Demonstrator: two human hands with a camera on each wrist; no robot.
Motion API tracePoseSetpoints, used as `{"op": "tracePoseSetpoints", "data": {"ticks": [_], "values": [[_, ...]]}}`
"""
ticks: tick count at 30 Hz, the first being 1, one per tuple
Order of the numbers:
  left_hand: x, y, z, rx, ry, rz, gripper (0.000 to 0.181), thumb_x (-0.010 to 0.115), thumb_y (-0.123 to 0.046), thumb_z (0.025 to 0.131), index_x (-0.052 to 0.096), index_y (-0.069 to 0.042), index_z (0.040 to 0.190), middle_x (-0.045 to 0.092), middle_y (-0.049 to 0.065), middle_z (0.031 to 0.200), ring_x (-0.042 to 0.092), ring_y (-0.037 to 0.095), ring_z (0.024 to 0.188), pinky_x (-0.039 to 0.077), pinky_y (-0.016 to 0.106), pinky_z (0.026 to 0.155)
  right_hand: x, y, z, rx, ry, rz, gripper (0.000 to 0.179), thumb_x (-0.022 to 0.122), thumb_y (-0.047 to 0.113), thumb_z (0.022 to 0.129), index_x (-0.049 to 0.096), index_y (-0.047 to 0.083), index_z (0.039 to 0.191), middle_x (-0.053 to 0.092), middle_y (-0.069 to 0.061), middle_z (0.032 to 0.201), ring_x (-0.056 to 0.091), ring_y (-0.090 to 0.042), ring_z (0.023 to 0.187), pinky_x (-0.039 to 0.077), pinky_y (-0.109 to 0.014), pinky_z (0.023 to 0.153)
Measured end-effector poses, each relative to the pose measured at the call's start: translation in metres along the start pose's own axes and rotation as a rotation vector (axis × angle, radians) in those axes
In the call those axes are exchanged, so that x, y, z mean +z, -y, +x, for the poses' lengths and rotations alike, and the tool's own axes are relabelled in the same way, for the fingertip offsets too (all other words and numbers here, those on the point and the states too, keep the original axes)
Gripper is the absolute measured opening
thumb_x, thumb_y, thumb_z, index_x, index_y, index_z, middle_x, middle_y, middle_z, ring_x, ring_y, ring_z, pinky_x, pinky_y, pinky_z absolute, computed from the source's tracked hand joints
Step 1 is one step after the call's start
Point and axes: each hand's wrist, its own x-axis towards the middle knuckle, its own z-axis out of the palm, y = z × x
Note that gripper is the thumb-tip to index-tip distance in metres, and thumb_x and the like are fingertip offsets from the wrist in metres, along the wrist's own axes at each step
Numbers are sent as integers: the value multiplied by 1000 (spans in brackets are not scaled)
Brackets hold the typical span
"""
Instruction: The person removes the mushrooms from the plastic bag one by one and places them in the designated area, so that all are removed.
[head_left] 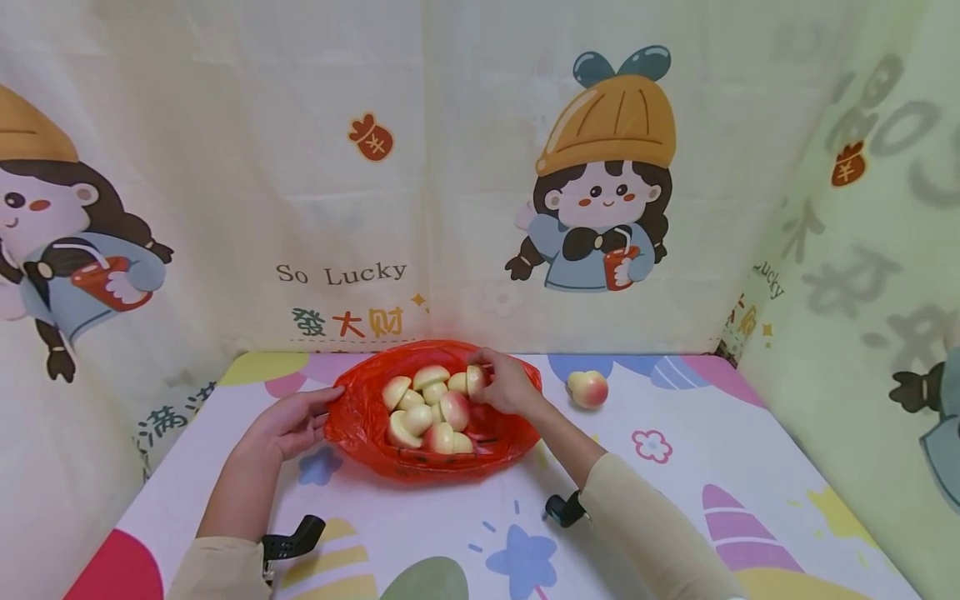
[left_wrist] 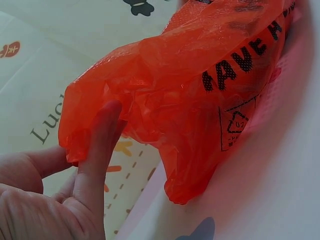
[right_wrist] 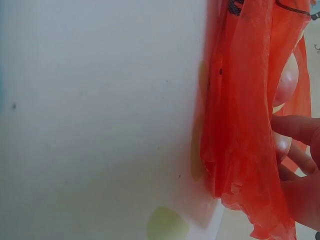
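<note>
A red plastic bag lies with its mouth spread wide on the table, holding several cream and pink toy mushrooms. At the bag's left end, my left hand pinches the rim between thumb and fingers. The left wrist view shows the crumpled red plastic with black print, and the left hand at its edge. My right hand reaches over the bag's right side and grips one toy mushroom inside it. In the right wrist view, the bag's wall partly hides that hand.
One more pink and cream toy mushroom lies on the table to the right of the bag. A patterned cloth covers the table. Printed curtains stand behind and at both sides. Each wrist carries a black camera mount.
</note>
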Motion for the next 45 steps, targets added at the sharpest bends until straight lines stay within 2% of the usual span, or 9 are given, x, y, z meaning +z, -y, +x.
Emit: {"op": "tracePoseSetpoints", "data": {"ticks": [5, 7, 15, 30, 37, 45], "values": [[0, 1, 2, 3, -5, 13, 33, 71, -24, 101, 62, -14, 130, 77, 0, 104, 77, 18, 98, 63, 36, 93, -1, -1, -2, 16, -5, 4, 52, 81, 3, 84, 63, 9, 133, 67, -8, 131, 62, -33, 126, 61, -45, 98], [1, 1, 2, 1, -8, 16, 35, 71, -25, 100, 60, -14, 132, 77, 0, 104, 77, 18, 98, 63, 36, 92, -2, 0, -3, 29, -4, 11, 53, 81, 4, 84, 63, 9, 134, 67, -8, 132, 62, -33, 126, 62, -45, 97], [0, -1, 2, -7, 1, -4, 7, 73, -24, 99, 75, -19, 104, 78, 1, 103, 78, 19, 97, 63, 35, 91, -6, 1, -5, 47, -1, 41, 56, 82, 4, 84, 62, 10, 136, 66, -8, 133, 60, -33, 128, 63, -45, 94], [-1, -1, 2, -11, 8, -1, 7, 70, -23, 101, 76, -19, 102, 77, 0, 102, 77, 18, 96, 63, 35, 91, -18, 8, -19, 12, -23, 37, 53, 81, 4, 85, 63, 10, 134, 68, -6, 131, 63, -33, 126, 63, -45, 94], [-4, 0, -1, -18, 6, 1, 7, 70, -23, 101, 76, -19, 101, 78, 0, 101, 77, 18, 96, 63, 35, 91, -23, 17, -31, 19, 0, 57, 54, 81, 6, 86, 61, 13, 137, 65, -6, 135, 62, -31, 127, 64, -42, 91], [-6, -2, 3, -13, 23, -3, 8, 68, -23, 102, 76, -20, 100, 78, 0, 101, 78, 18, 95, 63, 34, 91, -37, 19, -42, 25, -33, 43, 55, 82, 6, 86, 62, 18, 136, 65, -2, 135, 61, -28, 127, 65, -42, 88]]}}
